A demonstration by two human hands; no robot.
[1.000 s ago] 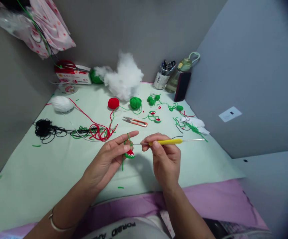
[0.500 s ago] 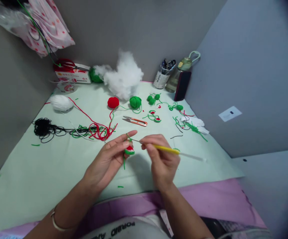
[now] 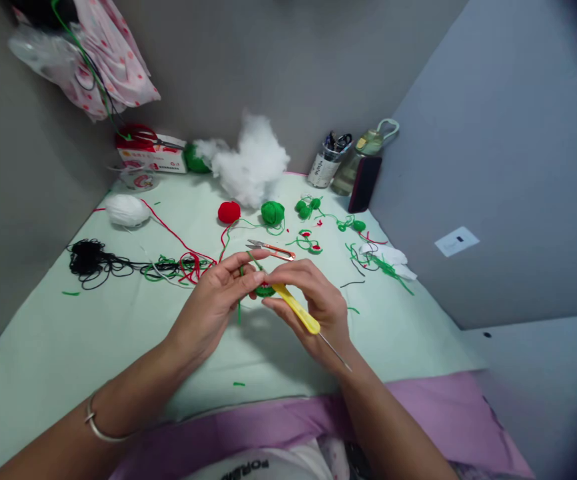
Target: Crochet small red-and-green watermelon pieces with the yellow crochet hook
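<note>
My left hand pinches a small green and red crochet piece above the pale green table, with a green yarn strand running over its fingers. My right hand grips a yellow-handled crochet hook; the hook end points into the piece and the metal tail slants down toward my wrist. Both hands meet at the piece, over the table's near middle.
Orange thread snips lie just beyond the hands. Red and green yarn balls, white stuffing, a white ball, black yarn, tangled red and green strands, small green pieces, a pen cup, a bottle.
My right hand swung the hook from level to slanted, its tail now pointing down toward me. Both hands drew closer together around the piece. The camera tilted slightly.
</note>
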